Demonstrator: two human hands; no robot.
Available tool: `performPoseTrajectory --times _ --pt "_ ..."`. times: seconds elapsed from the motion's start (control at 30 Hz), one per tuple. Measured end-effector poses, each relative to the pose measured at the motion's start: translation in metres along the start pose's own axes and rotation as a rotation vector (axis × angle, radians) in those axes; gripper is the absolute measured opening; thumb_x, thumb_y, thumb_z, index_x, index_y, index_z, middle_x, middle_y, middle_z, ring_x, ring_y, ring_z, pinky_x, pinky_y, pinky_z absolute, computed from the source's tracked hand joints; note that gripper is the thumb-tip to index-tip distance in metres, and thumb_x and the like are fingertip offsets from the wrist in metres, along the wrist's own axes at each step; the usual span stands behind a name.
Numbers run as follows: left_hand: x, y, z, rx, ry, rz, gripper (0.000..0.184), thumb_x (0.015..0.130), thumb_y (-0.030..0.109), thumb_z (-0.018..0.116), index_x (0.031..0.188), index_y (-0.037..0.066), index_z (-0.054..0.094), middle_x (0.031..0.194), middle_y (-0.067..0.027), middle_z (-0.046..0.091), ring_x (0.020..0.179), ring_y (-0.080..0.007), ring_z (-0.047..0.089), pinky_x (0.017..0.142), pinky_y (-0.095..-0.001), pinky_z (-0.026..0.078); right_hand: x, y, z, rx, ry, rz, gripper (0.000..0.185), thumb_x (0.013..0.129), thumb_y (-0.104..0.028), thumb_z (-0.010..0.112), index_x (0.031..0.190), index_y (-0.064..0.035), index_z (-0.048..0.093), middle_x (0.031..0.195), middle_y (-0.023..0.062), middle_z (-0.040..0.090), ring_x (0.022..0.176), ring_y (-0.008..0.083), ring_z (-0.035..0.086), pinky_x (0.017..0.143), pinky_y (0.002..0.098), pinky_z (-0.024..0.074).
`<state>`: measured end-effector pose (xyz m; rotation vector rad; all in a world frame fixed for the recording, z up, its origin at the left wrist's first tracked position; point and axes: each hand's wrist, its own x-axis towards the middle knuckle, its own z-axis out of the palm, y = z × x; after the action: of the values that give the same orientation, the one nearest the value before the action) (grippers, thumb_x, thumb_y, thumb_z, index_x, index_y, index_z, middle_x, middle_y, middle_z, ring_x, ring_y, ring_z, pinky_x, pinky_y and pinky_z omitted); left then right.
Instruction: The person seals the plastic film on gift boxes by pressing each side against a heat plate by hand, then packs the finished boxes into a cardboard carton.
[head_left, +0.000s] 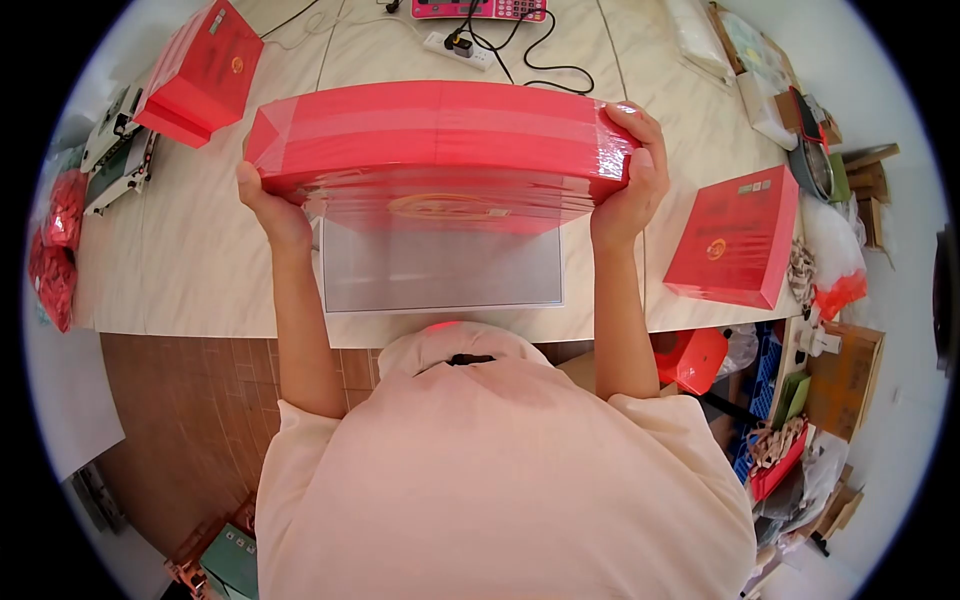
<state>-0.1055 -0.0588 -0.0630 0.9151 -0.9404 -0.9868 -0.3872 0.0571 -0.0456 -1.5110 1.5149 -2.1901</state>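
Hands, red box between them

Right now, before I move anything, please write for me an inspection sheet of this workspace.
Surface: pale marbled table, visible seams.
Job's things: red box in clear film, held above a grey panel with pale rim.
Hands: left hand and right hand grip opposite ends of the red box.
Clutter: another red box at far left, another at right; red packets at left edge.
Cables: black cable loops beside white power strip, beyond the held box.
Surroundings: brown floor; cardboard box at right.
Other people: nothing seen.
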Motion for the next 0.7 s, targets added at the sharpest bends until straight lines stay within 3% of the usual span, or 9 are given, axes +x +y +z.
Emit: performPoseTrajectory --times 0.27,0.6,0.7 --pt "0.001 -0.001 -0.006 0.046 -0.026 -0.087 0.064 0.088 0.061 0.036 0.112 0.005 0.056 0.112 -0.0079 0.06 0.104 -0.0198 0.057 0.085 -0.0342 0.045 -0.001 0.0 0.0 0.006 0.015 0.016 0.047 0.087 -0.032 0.036 0.1 0.0049 0.062 0.108 0.0164 0.057 0.104 0.0244 0.052 0.094 0.0333 0.0376" --pt "-0.001 -0.001 -0.001 0.023 -0.014 -0.036 0.066 0.089 0.06 0.034 0.114 0.003 0.055 0.115 -0.0086 0.059 0.107 -0.0211 0.056 0.089 -0.0354 0.044 -0.001 0.0 0.0 -0.015 0.009 0.02 0.047 0.087 -0.032 0.036 0.1 0.0048 0.062 0.109 0.0163 0.056 0.104 0.0243 0.052 0.093 0.0334 0.0378" --pt "-0.001 -0.001 0.0 0.003 0.001 -0.022 0.064 0.089 0.06 0.034 0.111 0.005 0.056 0.11 -0.0073 0.061 0.101 -0.0192 0.058 0.082 -0.0333 0.046 -0.002 0.001 0.0 -0.001 0.011 0.029 0.047 0.087 -0.032 0.036 0.1 0.005 0.062 0.109 0.0162 0.057 0.105 0.0243 0.052 0.093 0.0335 0.0379"
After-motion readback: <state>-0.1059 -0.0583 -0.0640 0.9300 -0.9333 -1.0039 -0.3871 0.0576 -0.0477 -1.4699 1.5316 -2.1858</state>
